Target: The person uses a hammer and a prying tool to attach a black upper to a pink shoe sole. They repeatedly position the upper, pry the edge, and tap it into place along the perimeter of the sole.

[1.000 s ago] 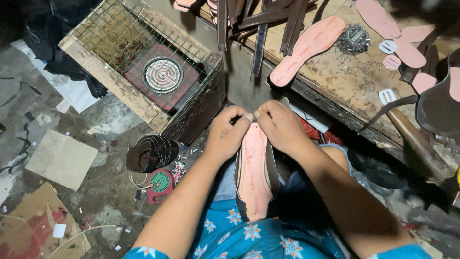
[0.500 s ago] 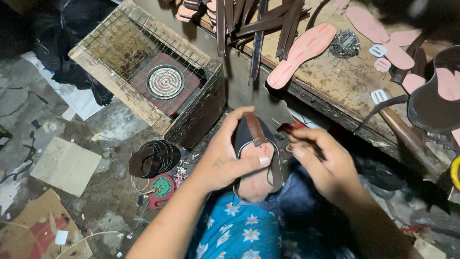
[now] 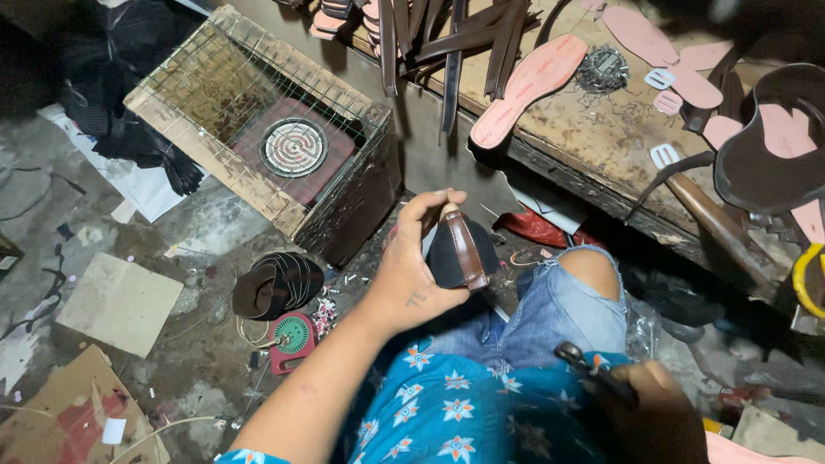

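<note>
Workbench: the long wooden bench [image 3: 601,146] runs across the top right ahead of you, with dark brown straps [image 3: 455,43] hanging over its edge and a pink insole [image 3: 528,90] lying flat beside them.
Wire cage: a wooden-framed mesh box [image 3: 215,137] stands on the floor to your left, with a round coil heater [image 3: 294,147] inside it.
Floor: scraps of cardboard [image 3: 120,301] lie on the concrete left of your arm, well apart from the cage.
Stack of soles: a small pile of dark soles [image 3: 279,283] sits on the floor just left of your left wrist.
Your left hand: your left hand [image 3: 412,275] is raised over your knee, with fingers and thumb wrapped firmly around a sandal.
Sandal: the dark sandal [image 3: 460,253] with a brown strap across it sits in that hand, between your knee and the bench edge.
Your right hand: your right hand [image 3: 649,408] rests low by your right thigh, fist closed around a dark tool.
Tool: the small dark tool [image 3: 589,365] pokes out of that fist toward your lap; its kind is too blurred to tell.
</note>
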A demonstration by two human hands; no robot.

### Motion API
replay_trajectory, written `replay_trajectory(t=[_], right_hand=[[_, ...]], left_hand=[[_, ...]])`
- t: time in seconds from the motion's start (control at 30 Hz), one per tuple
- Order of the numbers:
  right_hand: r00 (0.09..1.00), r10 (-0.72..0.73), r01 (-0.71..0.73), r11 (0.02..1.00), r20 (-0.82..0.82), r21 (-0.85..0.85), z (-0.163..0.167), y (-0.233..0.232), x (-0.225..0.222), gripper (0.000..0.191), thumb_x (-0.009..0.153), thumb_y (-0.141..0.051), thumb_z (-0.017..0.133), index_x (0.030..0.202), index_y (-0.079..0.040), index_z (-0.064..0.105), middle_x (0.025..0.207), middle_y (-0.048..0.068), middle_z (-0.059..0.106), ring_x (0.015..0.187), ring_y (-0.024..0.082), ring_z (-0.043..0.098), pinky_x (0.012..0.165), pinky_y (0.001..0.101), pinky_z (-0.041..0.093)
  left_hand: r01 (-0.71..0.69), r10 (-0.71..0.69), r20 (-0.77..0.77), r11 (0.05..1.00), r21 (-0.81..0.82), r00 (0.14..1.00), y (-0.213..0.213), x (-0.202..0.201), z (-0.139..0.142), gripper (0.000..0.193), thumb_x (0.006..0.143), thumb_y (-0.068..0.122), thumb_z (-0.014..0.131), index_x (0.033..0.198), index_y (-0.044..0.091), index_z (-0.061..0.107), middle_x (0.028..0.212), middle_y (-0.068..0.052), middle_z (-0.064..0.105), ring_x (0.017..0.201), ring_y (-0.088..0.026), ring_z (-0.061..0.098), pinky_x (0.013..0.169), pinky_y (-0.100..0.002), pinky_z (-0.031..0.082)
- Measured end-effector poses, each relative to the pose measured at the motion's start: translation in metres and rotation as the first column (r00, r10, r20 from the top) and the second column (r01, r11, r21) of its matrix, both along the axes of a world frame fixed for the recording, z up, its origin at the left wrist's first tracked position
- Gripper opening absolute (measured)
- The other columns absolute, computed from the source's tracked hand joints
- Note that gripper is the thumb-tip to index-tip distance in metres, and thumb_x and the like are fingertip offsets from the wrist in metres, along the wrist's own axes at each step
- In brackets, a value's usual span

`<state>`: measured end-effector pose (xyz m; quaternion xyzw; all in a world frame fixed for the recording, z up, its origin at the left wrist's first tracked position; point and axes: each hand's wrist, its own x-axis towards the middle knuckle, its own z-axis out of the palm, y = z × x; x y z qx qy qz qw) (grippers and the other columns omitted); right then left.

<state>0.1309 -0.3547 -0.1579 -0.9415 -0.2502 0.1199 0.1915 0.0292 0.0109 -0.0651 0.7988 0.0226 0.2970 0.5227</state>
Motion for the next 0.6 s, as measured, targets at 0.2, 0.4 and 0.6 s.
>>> replay_trajectory(t=[0.2,0.4,0.6], right_hand=[[0.886,0.206,-0.028,0.918,-0.415,0.396,0.061,0.041,0.0,0.052,0.083,-0.025,0.08,0.131,-0.013,0.064,0.09,0.006,0.059,0.081,0.017,0.058,0.076,0.0302,0.052],[0.503,0.389,0.052,0.878,-0.772,0.476,0.099,0.117,-0.009,0.065,0.085,-0.014,0.066,0.148,-0.009,0.051,0.12,0.003,0.064,0.107,0.013,0.06,0.096,0.0294,0.048],[0.491,0.484,-0.025,0.839,-0.724,0.544,0.14,0.129,-0.005,0.074,0.085,-0.013,0.061,0.155,-0.009,0.036,0.144,0.006,0.059,0.132,0.016,0.05,0.111,0.0294,0.036]], left_hand=[[-0.049,0.049,-0.001,0.996,0.081,0.999,-0.002,0.008,0.007,0.093,0.064,0.004,0.085,0.146,0.008,0.043,0.149,-0.018,0.051,0.142,-0.034,0.054,0.122,-0.04,0.041],[-0.085,0.08,0.035,0.985,0.148,0.996,-0.01,0.015,0.011,0.091,0.064,0.007,0.087,0.145,0.008,0.046,0.148,-0.019,0.051,0.14,-0.036,0.054,0.122,-0.04,0.041],[-0.063,0.055,0.052,0.981,0.185,0.997,-0.022,0.016,0.015,0.09,0.063,0.007,0.085,0.145,0.008,0.049,0.147,-0.02,0.051,0.139,-0.039,0.053,0.121,-0.044,0.041]])
